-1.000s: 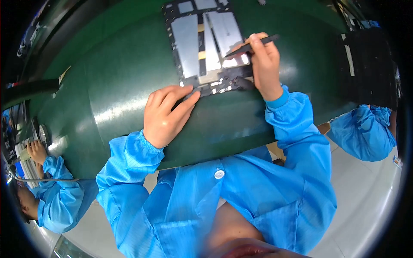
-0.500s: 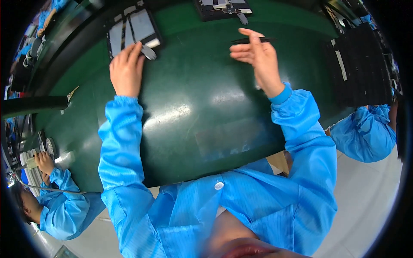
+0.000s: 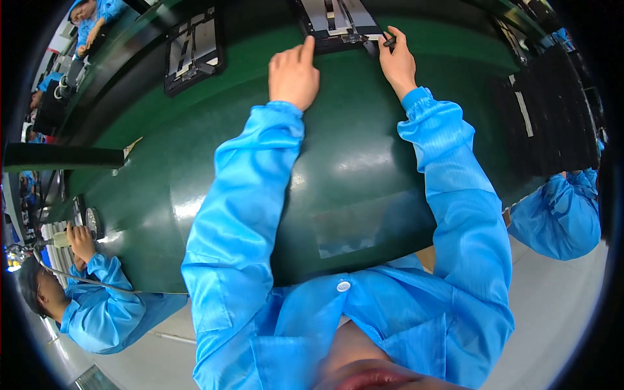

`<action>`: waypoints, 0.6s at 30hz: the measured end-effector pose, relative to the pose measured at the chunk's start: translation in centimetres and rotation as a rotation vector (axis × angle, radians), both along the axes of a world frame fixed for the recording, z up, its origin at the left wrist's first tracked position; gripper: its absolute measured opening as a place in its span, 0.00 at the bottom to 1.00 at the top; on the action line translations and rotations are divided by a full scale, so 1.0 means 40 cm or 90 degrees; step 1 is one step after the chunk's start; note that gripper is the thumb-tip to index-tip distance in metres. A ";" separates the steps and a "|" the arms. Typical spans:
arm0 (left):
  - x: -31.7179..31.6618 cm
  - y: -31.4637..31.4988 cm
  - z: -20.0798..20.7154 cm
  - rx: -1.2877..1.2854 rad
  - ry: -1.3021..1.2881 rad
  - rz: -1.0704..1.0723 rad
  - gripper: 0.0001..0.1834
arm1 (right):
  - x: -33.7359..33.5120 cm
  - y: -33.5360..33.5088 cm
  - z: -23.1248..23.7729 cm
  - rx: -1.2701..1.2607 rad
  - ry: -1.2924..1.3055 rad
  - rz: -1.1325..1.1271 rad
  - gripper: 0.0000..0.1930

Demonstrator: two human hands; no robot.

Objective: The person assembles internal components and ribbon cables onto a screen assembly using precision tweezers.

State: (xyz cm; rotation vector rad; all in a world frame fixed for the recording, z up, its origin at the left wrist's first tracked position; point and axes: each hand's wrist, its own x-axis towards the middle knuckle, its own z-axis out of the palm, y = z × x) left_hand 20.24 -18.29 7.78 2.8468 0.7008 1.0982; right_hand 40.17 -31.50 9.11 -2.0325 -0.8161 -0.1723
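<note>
An opened tablet-like device in a black frame lies at the far edge of my view, its pale panels and dark ribbon cables exposed. My left hand rests at its near left corner, index finger stretched against the frame and the other fingers bent, holding nothing visible. At the near right corner, my right hand pinches a thin black tool, perhaps tweezers. Beside those fingertips is a small grey tab at the device's edge. Farther left lies a second opened device, untouched, with a grey tab at its lower end.
The green tabletop carries a clear sheet near my body. A black stack stands at the right. A dark bar juts in from the left. Co-workers in blue sit at left and right; another is far left.
My left hand has left the left device and moved right to the middle one. My right hand has moved up to the middle device's corner, still holding the thin black tool.
</note>
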 end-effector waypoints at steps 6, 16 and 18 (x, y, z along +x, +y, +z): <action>-0.030 -0.057 0.042 -0.223 -0.098 -0.092 0.31 | 0.009 -0.039 -0.005 0.213 0.139 0.020 0.17; -0.360 -0.280 0.057 -0.708 -0.118 -0.155 0.27 | -0.218 -0.337 0.048 0.220 0.331 0.213 0.14; -0.423 -0.324 0.090 -0.731 -0.070 -0.162 0.28 | -0.259 -0.417 0.044 0.170 0.340 0.314 0.17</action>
